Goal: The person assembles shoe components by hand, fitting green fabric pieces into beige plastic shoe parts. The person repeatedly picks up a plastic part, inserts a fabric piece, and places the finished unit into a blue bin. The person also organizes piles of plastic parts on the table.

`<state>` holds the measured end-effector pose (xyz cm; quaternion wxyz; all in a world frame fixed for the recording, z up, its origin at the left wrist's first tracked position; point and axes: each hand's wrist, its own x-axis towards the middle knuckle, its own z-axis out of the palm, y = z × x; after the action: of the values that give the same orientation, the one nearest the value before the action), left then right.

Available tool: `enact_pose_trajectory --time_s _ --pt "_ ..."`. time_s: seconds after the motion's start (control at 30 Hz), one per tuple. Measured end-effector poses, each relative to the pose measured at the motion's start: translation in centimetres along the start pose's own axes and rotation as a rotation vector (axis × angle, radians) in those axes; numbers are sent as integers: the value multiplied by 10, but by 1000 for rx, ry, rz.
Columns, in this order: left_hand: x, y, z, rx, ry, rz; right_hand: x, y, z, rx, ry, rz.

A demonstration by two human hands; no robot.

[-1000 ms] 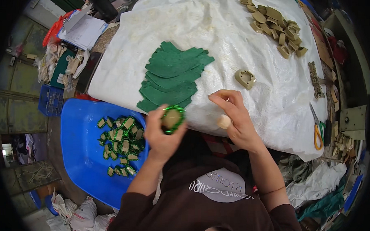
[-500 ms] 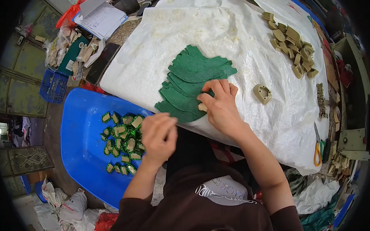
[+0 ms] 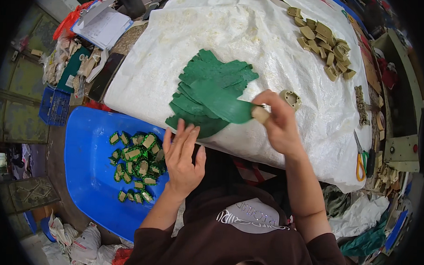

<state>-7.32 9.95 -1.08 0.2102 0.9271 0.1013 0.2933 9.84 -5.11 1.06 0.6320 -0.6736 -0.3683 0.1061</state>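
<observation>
Thin green sheets (image 3: 214, 72) lie overlapped in a fan on the white covered table. My right hand (image 3: 283, 128) pinches the end of one green strip (image 3: 224, 107), which stretches up from the fan and is blurred by motion. A small beige block (image 3: 260, 115) is in the same fingers. Fingers spread, my left hand (image 3: 185, 155) is open by the near edge of the fan; whether it touches the sheets I cannot tell. Just past my right hand, a hollow beige piece (image 3: 292, 99) with small holes sits on the cover.
A blue tub (image 3: 91, 193) at the left holds several beige blocks edged in shiny green (image 3: 138, 160). More beige pieces (image 3: 325, 43) are heaped at the far right. Scissors (image 3: 359, 158) lie at the right edge, a clipboard (image 3: 103, 28) at the far left.
My right hand has moved right and lifted a green strip off the fan, the beige block still in its fingers. My left hand has uncurled and spread its fingers. The whole view has shifted slightly.
</observation>
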Motion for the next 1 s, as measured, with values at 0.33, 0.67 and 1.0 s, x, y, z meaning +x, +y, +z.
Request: enact_pose_trajectory --time_s 0.33,0.67,1.0 --pt "38 65 50 -1167 -243 -415 -32 -15 -76 -138 -261 17" --pt "64 14 31 -1174 14 -469 -18 35 -112 -607 -72 39" --pt "53 -18 15 -1525 -17 -544 -34 26 -123 -22 452 190"
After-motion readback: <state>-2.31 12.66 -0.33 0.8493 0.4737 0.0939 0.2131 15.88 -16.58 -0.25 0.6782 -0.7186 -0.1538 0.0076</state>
